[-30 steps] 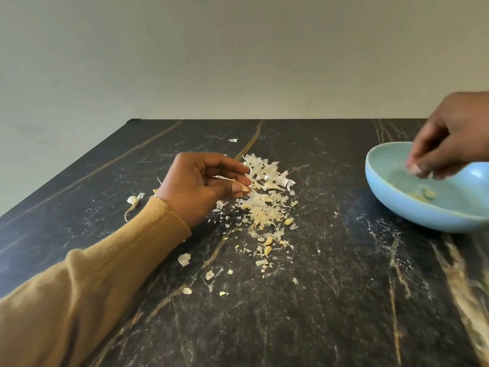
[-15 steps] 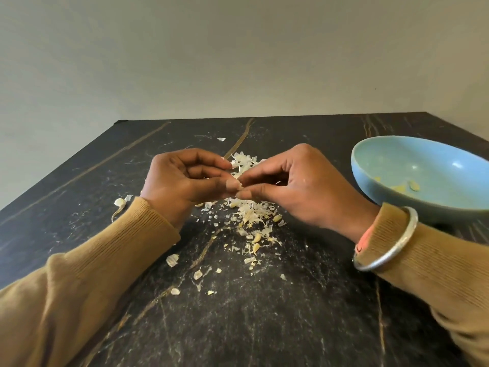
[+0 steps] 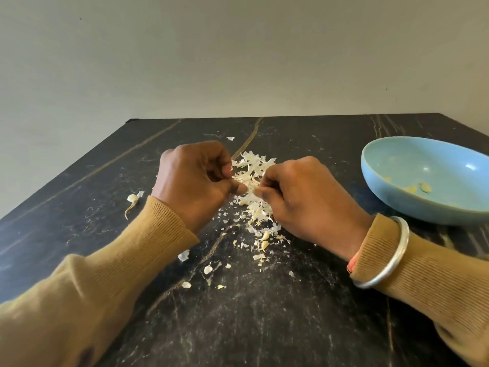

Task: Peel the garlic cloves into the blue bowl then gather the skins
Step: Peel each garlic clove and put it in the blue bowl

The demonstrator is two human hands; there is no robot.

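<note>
hands [image 3: 194, 181] [image 3: 304, 200] pinch garlic bit [image 3: 250, 188] over skins [image 3: 252, 165]

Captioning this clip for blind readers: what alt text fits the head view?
A left hand and right hand in mustard sleeves pinch a pale scrap above a pile of garlic skins on a dark veined table. A blue bowl holding a few peeled bits sits at right.
</note>
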